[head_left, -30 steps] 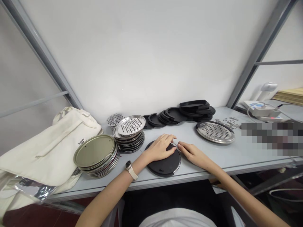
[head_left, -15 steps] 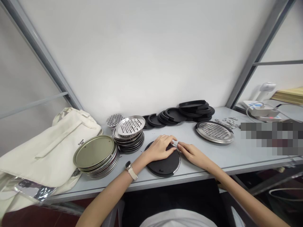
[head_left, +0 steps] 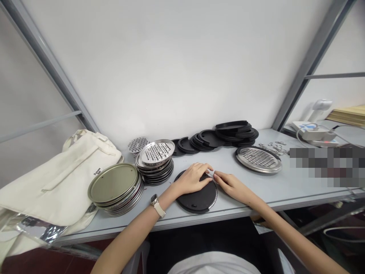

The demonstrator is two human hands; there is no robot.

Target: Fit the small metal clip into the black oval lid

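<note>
A round black disc with a shiny edge lies on the grey table near its front edge. My left hand rests over the disc's upper part, fingers curled at its upper right rim. My right hand is closed just right of the rim, its fingertips meeting a small thin metal piece between the two hands. Most of that piece is hidden by the fingers. A silver perforated disc in a black rim lies to the right, with small metal hooks scattered behind it.
Left stand a stack of olive-topped discs and a stack of grater discs. Black round covers are piled by the wall. A cream bag covers the left end; white devices with cables sit at far right.
</note>
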